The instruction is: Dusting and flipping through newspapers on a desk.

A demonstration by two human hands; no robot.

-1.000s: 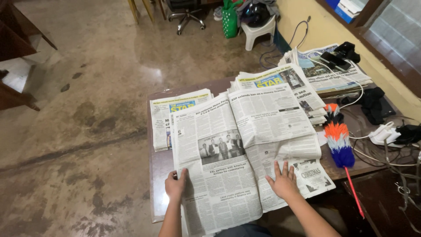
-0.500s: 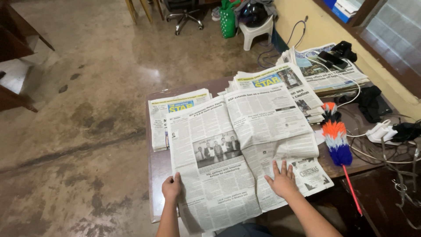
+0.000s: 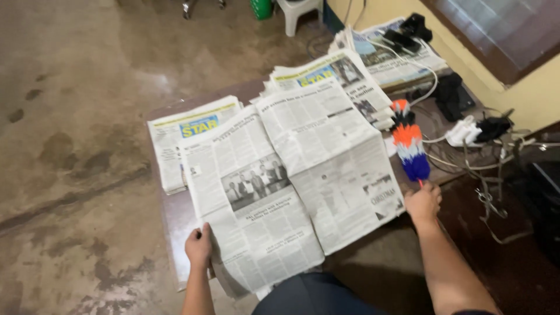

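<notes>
**Open newspaper, duster grasped**

Newspaper (image 3: 291, 181) spread open on counter (image 3: 175, 216). Left hand (image 3: 199, 248) pinches its lower left edge. Right hand (image 3: 423, 203) closed around handle of duster (image 3: 411, 150), just beside paper's right edge. Stacked papers (image 3: 186, 131) behind; cables (image 3: 466, 157) at right.

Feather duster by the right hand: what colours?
Duster: orange, white and blue bands, clearest in the head view.

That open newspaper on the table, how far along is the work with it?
Done: the open newspaper lies spread flat on the table. In hand: the left hand holds its lower left edge, while the right hand grips the duster beside it. Left: folded newspaper piles behind sit untouched.
</notes>
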